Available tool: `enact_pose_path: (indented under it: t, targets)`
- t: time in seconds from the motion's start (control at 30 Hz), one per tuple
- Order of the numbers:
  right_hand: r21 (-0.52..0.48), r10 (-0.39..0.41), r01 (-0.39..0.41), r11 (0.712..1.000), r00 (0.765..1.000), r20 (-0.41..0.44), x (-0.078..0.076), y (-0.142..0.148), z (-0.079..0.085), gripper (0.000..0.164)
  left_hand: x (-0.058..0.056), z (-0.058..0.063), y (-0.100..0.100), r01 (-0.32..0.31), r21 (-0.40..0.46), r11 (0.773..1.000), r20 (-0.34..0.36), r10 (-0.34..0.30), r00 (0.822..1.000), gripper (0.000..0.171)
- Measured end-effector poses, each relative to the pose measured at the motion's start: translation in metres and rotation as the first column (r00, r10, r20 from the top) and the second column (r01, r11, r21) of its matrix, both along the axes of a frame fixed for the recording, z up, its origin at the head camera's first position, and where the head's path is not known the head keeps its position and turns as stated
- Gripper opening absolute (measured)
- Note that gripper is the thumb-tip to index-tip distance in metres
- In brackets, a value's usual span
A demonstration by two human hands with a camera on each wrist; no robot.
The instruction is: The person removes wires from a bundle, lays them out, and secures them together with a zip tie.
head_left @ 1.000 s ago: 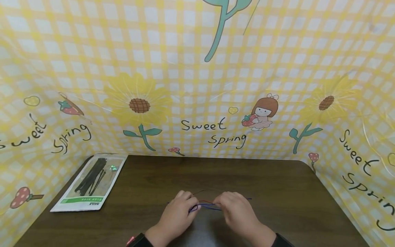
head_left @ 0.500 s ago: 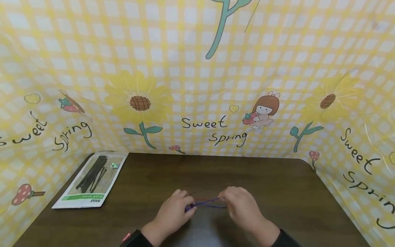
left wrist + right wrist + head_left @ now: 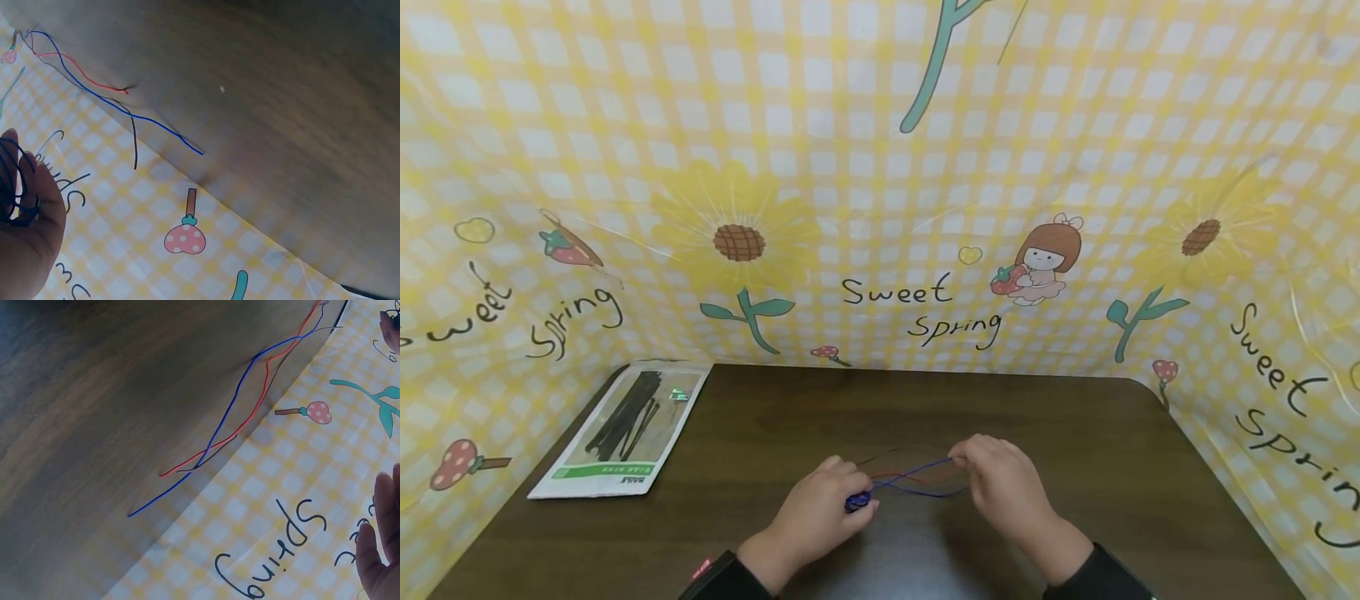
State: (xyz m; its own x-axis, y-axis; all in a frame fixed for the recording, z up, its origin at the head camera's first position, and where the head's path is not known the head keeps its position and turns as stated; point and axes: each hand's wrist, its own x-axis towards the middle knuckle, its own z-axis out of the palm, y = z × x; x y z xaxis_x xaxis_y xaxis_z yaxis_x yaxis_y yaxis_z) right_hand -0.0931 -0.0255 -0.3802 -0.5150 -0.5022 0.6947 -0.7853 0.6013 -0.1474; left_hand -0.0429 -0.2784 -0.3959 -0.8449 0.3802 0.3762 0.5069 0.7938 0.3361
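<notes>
My left hand [image 3: 820, 508] grips a small coil of blue wire [image 3: 857, 501], which sits between its thumb and fingers. My right hand [image 3: 1003, 483], to the right and a little farther back, pinches a blue wire [image 3: 917, 472] that runs across from the coil. A second blue strand passes lower, toward the right palm. Between the hands also run a red wire [image 3: 898, 477] and a thin dark wire [image 3: 880, 455]. In the left wrist view the coil [image 3: 9, 181] shows at the left edge. The right wrist view shows fingers [image 3: 369, 553] at its right edge; their tips' hold lies out of frame.
A flat white packet [image 3: 598, 485] with a green band and pictured black strips lies at the left of the dark wooden table [image 3: 820, 408]. Yellow checked cloth [image 3: 880, 208] with printed flowers and lettering rises at the back and sides.
My right hand has moved right and away from me, drawing the blue wire into a longer span. My left hand has shifted slightly left, and more of the coil shows in it.
</notes>
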Motion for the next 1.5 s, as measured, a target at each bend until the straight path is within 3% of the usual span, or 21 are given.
enact_pose_path:
  t: [0.23,0.4,0.53,0.77,0.87,1.07,1.27,1.37,1.5]
  targets:
    - [0.013,-0.025,0.025,1.000,1.000,0.009,-0.002,0.005,-0.002,0.030,0.000,0.000,0.000,-0.012,0.005,1.000,-0.074,0.013,0.997,0.013]
    - [0.014,-0.099,0.099,0.995,0.994,0.035,-0.004,0.009,-0.001,0.025,0.001,0.001,0.001,-0.014,0.020,1.000,-0.057,0.016,0.998,0.010]
    - [0.013,-0.114,0.113,0.993,0.993,0.036,-0.004,0.011,0.000,0.022,0.002,0.000,-0.001,-0.025,0.036,0.999,-0.046,0.027,0.999,0.010]
    - [0.038,-0.143,0.141,0.989,0.987,0.069,-0.004,0.014,-0.002,0.018,0.002,-0.002,-0.001,-0.035,0.039,0.999,-0.086,0.039,0.996,0.026]
    - [0.038,-0.156,0.153,0.987,0.984,0.082,-0.004,0.015,-0.003,0.017,0.002,-0.002,-0.001,-0.037,0.032,0.999,-0.102,0.041,0.994,0.024]
    - [0.035,-0.179,0.177,0.984,0.981,0.077,-0.007,0.018,-0.004,0.018,0.002,-0.004,-0.002,-0.027,0.018,0.999,-0.113,0.029,0.993,0.014]
    - [0.039,-0.192,0.189,0.981,0.977,0.095,-0.009,0.023,-0.003,0.017,0.003,-0.007,-0.007,0.018,0.047,0.999,-0.104,-0.014,0.995,0.027]
    - [0.037,-0.185,0.182,0.983,0.977,0.105,-0.009,0.024,-0.003,0.014,0.003,-0.007,-0.006,0.028,0.046,0.999,-0.101,-0.024,0.995,0.022]
    - [0.044,-0.198,0.194,0.980,0.972,0.125,-0.009,0.027,-0.003,0.012,0.002,-0.008,-0.006,-0.013,0.023,1.000,-0.142,0.016,0.990,0.006]
